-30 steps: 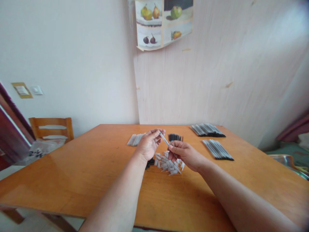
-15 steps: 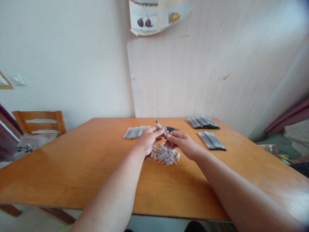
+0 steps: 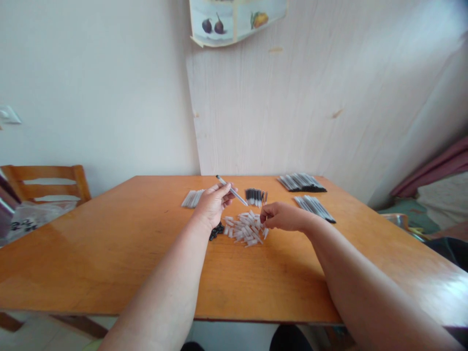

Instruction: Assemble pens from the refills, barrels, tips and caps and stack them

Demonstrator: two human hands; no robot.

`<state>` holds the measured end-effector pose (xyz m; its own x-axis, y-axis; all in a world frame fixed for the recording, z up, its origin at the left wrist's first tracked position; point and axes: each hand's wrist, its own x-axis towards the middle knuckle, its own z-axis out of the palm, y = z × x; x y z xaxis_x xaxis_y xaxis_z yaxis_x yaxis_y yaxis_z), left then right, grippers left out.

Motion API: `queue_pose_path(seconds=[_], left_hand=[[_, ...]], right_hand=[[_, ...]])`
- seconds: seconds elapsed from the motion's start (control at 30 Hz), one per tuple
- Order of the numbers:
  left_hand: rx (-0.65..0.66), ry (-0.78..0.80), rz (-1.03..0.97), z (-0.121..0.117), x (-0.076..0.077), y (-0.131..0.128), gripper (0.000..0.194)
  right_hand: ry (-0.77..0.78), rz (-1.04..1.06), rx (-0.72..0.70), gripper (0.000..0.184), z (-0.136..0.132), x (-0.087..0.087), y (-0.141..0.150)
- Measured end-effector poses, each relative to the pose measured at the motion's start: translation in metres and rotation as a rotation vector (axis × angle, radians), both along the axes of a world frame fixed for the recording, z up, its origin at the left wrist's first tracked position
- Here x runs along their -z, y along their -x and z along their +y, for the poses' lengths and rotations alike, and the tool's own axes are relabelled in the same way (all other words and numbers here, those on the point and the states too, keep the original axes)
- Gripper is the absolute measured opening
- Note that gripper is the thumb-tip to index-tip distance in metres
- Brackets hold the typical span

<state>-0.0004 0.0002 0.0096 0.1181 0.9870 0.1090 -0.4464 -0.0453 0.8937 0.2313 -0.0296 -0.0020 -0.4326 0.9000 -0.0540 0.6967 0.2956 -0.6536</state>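
My left hand is closed around a slim clear pen with a dark end, held slanting above the table. The dark end points up and away to the left, the other down to the right. My right hand is at the right edge of a pile of small whitish plastic pieces, its fingers pinched together. What lies between those fingertips is too small to make out. Small black pieces lie left of the pile, partly behind my left wrist.
Behind my left hand is a row of whitish tubes. Dark-and-white sticks stand grouped behind the pile. Two batches of black-ended pens, a far one and a nearer one, lie at the right of the wooden table.
My hands have come apart. The left has moved left with the pen, while the right has let go of it and moved to the pile's right edge. The view has shifted slightly.
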Motion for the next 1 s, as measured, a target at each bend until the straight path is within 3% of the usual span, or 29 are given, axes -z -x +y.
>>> queue_pose_path(seconds=[0.23, 0.63, 0.8, 1.0], left_hand=[[-0.001, 0.01, 0.001, 0.001, 0.001, 0.001, 0.022], [-0.004, 0.004, 0.012, 0.002, 0.002, 0.001, 0.023], [-0.01, -0.013, 0.016, 0.004, 0.003, 0.002, 0.022], [-0.02, -0.027, -0.001, 0.004, 0.002, 0.001, 0.023]], right_hand=[[0.004, -0.183, -0.087, 0.02, 0.005, 0.008, -0.005], [0.016, -0.282, -0.085, 0.006, 0.003, 0.004, -0.006], [0.005, -0.179, -0.082, 0.008, -0.001, -0.004, -0.008], [0.012, 0.157, -0.01, 0.01, -0.007, -0.011, 0.0]])
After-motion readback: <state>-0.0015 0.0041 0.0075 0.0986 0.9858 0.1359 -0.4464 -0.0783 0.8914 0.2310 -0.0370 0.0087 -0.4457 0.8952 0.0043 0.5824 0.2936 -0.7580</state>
